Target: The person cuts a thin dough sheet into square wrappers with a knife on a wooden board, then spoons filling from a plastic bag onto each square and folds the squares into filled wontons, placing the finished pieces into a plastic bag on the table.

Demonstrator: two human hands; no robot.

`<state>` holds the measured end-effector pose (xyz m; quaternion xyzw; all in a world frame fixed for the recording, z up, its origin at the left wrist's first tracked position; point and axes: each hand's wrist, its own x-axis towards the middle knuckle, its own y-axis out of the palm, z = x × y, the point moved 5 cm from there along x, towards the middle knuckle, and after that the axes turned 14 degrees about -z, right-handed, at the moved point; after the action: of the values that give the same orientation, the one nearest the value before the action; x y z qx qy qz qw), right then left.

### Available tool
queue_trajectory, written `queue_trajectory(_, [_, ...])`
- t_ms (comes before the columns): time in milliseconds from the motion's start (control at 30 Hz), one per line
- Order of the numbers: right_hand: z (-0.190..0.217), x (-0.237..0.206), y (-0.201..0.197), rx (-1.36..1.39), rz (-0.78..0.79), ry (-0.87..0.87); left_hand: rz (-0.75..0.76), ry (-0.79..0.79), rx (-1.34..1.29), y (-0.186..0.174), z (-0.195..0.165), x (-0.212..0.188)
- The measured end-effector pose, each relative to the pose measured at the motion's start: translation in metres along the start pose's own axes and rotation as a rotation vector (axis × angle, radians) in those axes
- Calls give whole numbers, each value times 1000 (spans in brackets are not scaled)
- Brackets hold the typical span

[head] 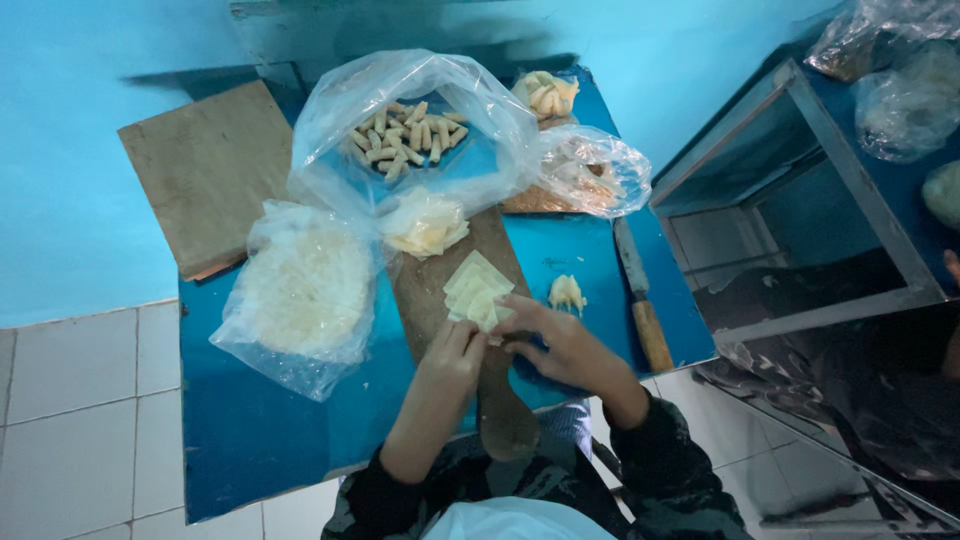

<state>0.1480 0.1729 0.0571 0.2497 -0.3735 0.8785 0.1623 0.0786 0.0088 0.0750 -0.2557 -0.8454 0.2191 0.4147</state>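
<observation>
My left hand and my right hand meet over the near end of a long wooden board on a blue table. Their fingertips pinch the near edge of a small stack of pale square dough sheets. Beside the stack, to the right, lies a small pale lump of filling. Further up the board sits a heap of thin sheets in plastic. An open clear bag holds several rolled sticks at the far side.
A plastic-wrapped round stack of white wrappers lies left of the board. A square wooden board is at the far left corner. A knife with a wooden handle lies at the right. A metal frame stand is right of the table.
</observation>
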Motion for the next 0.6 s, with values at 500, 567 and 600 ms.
queue_trajectory(500, [10,14,5,19,-115,-15,-57,-55,-19,11,11,-2])
queue_trajectory(567, [10,20,4,32,-105,-12,-56,-128,-30,18,20,0])
queue_trajectory(600, [8,23,4,60,-83,17,-87,-153,-48,18,24,2])
